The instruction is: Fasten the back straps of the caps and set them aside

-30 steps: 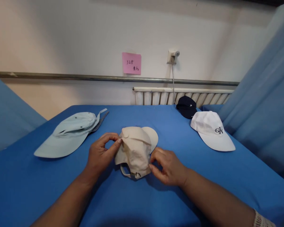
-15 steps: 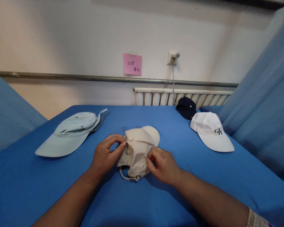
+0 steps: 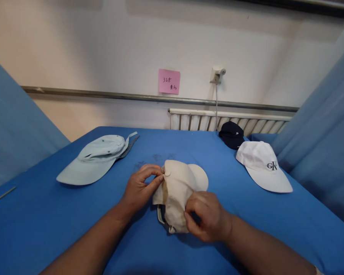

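A beige baseball cap rests on the blue-covered table, its brim pointing away to the right and its back strap opening towards me. My left hand pinches the cap's fabric near the crown button, thumb against fingers. Lower on the right side, my right hand has its fingers curled and pinched on the cap's cloth. The right fingertips are partly hidden behind the knuckles.
A pale blue cap lies at left with its strap loose. At right are a white cap with dark letters and a navy cap. A thin stick lies at the left edge. Blue curtains flank the table.
The view has shifted slightly left. The beige cap's crown looks fuller and less creased, and its back opening has turned and narrowed. Both hands keep their pinch on it.
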Motion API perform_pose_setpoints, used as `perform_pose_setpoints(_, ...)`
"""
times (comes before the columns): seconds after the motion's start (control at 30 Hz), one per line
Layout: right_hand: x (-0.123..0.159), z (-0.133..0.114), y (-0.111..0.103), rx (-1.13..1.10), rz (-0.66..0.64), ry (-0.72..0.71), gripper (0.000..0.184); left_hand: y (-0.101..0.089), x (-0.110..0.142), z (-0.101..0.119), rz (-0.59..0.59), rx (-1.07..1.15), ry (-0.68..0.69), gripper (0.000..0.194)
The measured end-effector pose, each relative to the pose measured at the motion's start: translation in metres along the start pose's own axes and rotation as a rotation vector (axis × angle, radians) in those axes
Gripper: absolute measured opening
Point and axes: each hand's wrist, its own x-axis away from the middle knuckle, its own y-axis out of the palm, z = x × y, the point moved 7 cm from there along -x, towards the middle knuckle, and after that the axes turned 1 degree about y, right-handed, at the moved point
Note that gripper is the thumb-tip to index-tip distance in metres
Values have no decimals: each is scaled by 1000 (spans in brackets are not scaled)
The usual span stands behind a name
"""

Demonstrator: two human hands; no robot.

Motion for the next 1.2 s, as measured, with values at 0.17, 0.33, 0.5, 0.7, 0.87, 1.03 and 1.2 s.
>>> perform_pose_setpoints(0.17, 2, -24, -3, 61, -43, -120, 11, 13, 4, 7, -120, 20, 9, 14)
perform_pose_setpoints(0.33, 1, 6, -15, 189, 117, 143, 17, 7, 1, 4, -172, 68, -34, 16)
perform_pose_setpoints(0.5, 3, 28, -5, 303, 7, 263, 5, 2, -2, 2, -299, 132, -83, 20)
perform_pose_setpoints(0.7, 4, 29, -7, 456, 67, 219, 10, 2, -2, -1, -254, 114, -89, 21)
perform_pose_setpoints(0.87, 5, 35, -19, 568, 138, 282, 9, -13, -4, 0, -180, 36, -54, 16)
perform_pose_setpoints(1.03, 6, 39, -28, 679, 175, 313, 10, -17, -4, -4, -306, -125, -54, 11)
perform_pose_setpoints(1.2, 5, 38, -25, 686, 163, 323, 9, 2, 7, -5, -486, -126, -71, 17)
